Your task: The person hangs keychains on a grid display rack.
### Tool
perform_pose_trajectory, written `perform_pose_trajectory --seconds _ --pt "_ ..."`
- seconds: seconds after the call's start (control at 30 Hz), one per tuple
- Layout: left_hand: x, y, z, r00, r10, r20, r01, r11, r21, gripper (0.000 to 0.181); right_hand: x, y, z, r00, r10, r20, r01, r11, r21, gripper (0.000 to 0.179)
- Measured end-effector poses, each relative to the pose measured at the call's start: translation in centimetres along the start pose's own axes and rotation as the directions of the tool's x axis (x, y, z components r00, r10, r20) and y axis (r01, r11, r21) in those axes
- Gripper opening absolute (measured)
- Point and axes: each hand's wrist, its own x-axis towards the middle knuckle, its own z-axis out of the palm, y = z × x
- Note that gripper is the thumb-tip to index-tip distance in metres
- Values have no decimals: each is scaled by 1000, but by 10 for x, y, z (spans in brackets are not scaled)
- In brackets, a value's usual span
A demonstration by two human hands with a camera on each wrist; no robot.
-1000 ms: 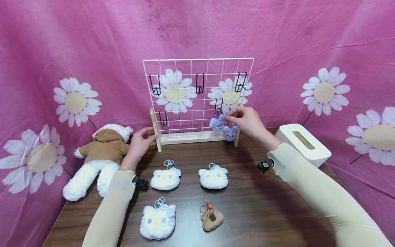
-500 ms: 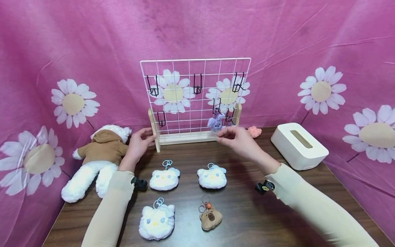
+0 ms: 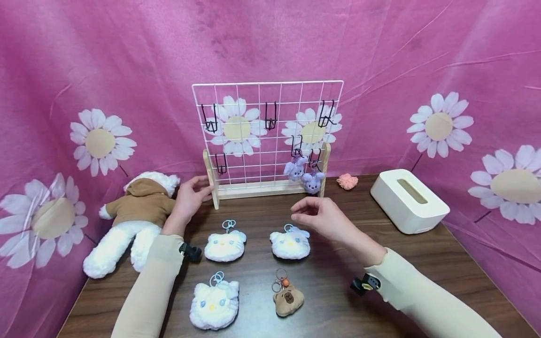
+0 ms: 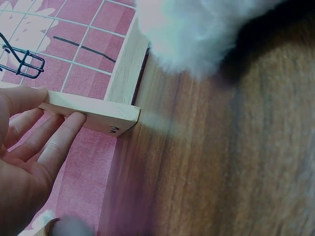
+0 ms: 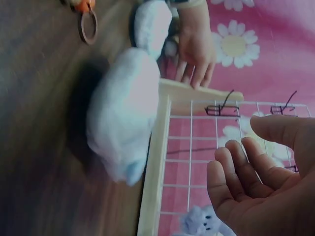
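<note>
My left hand [image 3: 190, 199] grips the left wooden side post [image 4: 93, 105] of the white wire grid rack [image 3: 262, 190], thumb on its edge and fingertips against its outer face. My right hand [image 3: 323, 218], loosely curved and holding nothing, hovers just beside and above a white cat plush keychain [image 3: 290, 244]. Behind it, two purple plush keychains, one [image 3: 295, 168] left of the other [image 3: 313, 183], hang from black hooks at the rack's lower right. Another white cat keychain [image 3: 225, 246] lies to the left, a larger-looking one [image 3: 214, 306] nearer, with a brown capybara-like plush keychain [image 3: 289, 300] on its right.
More black hooks, such as the top middle one [image 3: 271, 117], hang on the grid without keychains. A white teddy bear in a brown hoodie [image 3: 141, 204] lies left. On the right stand a cream tissue box [image 3: 407, 202] and a small pink fluffy thing [image 3: 347, 181].
My right hand has let go of the right purple keychain, which now hangs from its hook, and has drawn down toward the white cat keychain. The left hand stays on the post.
</note>
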Motion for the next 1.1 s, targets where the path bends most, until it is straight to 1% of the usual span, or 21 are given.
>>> perform_pose_trajectory --seconds 0.27,0.5,0.6,0.8,0.9,1.03,1.1 --pt "0 -2 1 1000 8 -1 -8 1000 2 49 -20 3 17 996 -9 87 5 999 50 24" --pt "0 -2 0 1000 1 -6 -1 1000 12 49 -33 6 31 994 -24 109 7 988 156 26" --pt "0 -1 0 1000 -1 -6 1 1000 12 50 -38 8 37 992 -15 122 -7 983 181 27" --pt "-2 0 -1 1000 -5 -5 5 1000 6 51 -43 14 46 989 -25 144 -8 974 226 27" --pt "-2 0 0 1000 -6 -4 6 1000 10 50 -45 16 49 984 -42 175 -1 971 241 28" --pt "-1 -1 0 1000 -7 0 7 1000 5 50 -49 19 52 971 -71 226 8 963 268 30" --pt "0 -1 1 1000 -5 2 5 1000 0 50 -50 20 53 967 -77 241 10 964 267 31"
